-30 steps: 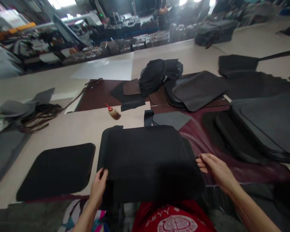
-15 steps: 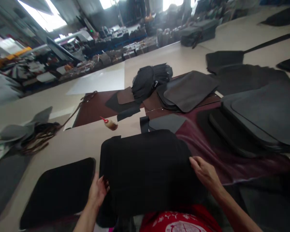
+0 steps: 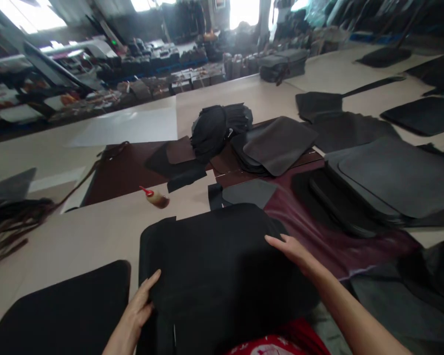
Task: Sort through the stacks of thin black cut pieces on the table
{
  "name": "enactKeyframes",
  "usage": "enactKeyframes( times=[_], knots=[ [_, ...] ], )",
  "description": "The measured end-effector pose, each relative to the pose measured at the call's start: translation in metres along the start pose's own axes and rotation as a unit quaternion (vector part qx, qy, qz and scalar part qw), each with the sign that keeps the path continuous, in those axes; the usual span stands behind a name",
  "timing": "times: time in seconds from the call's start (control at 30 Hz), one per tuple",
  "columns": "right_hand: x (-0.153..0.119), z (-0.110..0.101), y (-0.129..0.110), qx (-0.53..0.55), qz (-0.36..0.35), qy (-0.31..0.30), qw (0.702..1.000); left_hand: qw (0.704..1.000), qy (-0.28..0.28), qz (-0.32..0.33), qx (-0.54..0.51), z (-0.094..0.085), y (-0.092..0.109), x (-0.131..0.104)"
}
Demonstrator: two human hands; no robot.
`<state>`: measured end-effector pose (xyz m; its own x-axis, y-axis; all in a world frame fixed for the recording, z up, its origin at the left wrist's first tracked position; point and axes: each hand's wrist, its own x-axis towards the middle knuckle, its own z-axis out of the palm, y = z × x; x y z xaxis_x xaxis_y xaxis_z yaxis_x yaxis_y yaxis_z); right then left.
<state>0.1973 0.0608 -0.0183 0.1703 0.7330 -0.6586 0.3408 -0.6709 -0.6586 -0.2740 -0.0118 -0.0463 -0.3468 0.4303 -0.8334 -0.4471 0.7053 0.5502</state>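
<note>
Pale table (image 3: 77,236) stretching beyond the black panel (image 3: 203,261) before me; my left hand (image 3: 138,304) at its left edge, right hand (image 3: 295,250) at its right, probably steadying it, though clamped or loose, I can't tell. Bottle (image 3: 158,199) lies past it.

Matt, smooth blk panel (image 3: 203,261)

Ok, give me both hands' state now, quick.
Left hand: at the left edge of the black panel; grip cannot be told.
Right hand: on the panel's right side; grip cannot be told.
</note>
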Motion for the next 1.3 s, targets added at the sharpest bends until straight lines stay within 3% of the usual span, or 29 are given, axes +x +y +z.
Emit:
enactKeyframes(
  times=[0.1,0.2,0.37,0.6,0.77,0.9,0.97,1.03,1.17,1.23,1.3],
  knots=[
    [-0.004,-0.002,-0.005,-0.012,-0.001,0.002,1.0,0.999,-0.005,-0.018,-0.041,0.007,0.0,-0.008],
    [-0.008,-0.003,-0.015,0.01,-0.018,-0.026,0.999,0.999,0.007,0.022,-0.034,0.012,-0.001,-0.018],
    [-0.011,0.006,-0.037,0.05,-0.015,-0.043,0.998,0.996,-0.035,0.084,0.013,0.016,-0.001,-0.03],
    [-0.016,0.017,-0.049,0.145,-0.016,-0.048,0.988,0.991,0.018,0.133,-0.001,0.025,-0.005,-0.029],
    [-0.035,0.028,-0.091,0.201,-0.102,-0.087,0.97,0.99,0.02,0.139,-0.002,0.022,0.0,-0.029],
    [-0.083,0.026,-0.122,0.16,-0.248,-0.183,0.938,0.981,-0.002,0.193,0.019,0.02,0.007,-0.058],
    [-0.106,0.01,-0.112,0.178,-0.243,-0.223,0.927,0.973,-0.003,0.227,0.025,0.019,0.003,-0.082],
    [-0.118,-0.015,-0.081,0.228,-0.2,-0.225,0.926,0.968,0.01,0.251,0.022,0.019,-0.009,-0.105],
    [-0.099,-0.059,0.014,0.304,-0.112,-0.099,0.941,0.969,0.004,0.245,0.018,0.028,-0.055,-0.13],
    [-0.079,-0.066,0.056,0.258,-0.071,-0.056,0.962,0.971,-0.038,0.235,0.038,0.036,-0.08,-0.125],
    [-0.061,-0.065,0.086,0.16,-0.046,0.005,0.986,0.975,-0.028,0.215,0.049,0.043,-0.099,-0.113]
  ],
)
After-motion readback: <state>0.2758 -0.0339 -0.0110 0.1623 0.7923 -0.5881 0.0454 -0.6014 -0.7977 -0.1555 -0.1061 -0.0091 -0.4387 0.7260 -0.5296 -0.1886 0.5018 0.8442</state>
